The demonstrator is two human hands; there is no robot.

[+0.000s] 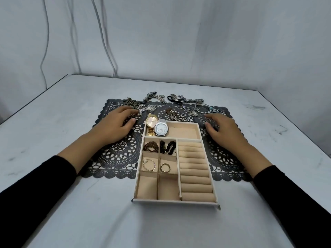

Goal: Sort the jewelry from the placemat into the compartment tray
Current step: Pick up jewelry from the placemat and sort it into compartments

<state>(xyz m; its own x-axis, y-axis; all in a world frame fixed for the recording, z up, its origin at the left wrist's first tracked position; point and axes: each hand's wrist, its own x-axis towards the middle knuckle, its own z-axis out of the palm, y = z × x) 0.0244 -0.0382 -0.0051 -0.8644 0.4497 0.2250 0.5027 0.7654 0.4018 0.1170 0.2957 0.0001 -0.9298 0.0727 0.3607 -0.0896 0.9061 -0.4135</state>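
I see left hand (116, 123) relaxed, fingertips touching pearl piece (142, 111) on placemat (116, 155). Right hand (223, 128) fingertips at small ring (207, 120); grasping or not, cannot tell. Tray (175, 202) between hands. Silver watch (161, 129) dial writing unreadable.

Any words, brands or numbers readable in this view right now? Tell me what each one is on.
No text can be read anywhere.
Silver watch: dark marks on the white dial, too small to read.
Gold watch: the dial shows no legible brand or numbers.
Tray, placemat, table: no print or labels visible.
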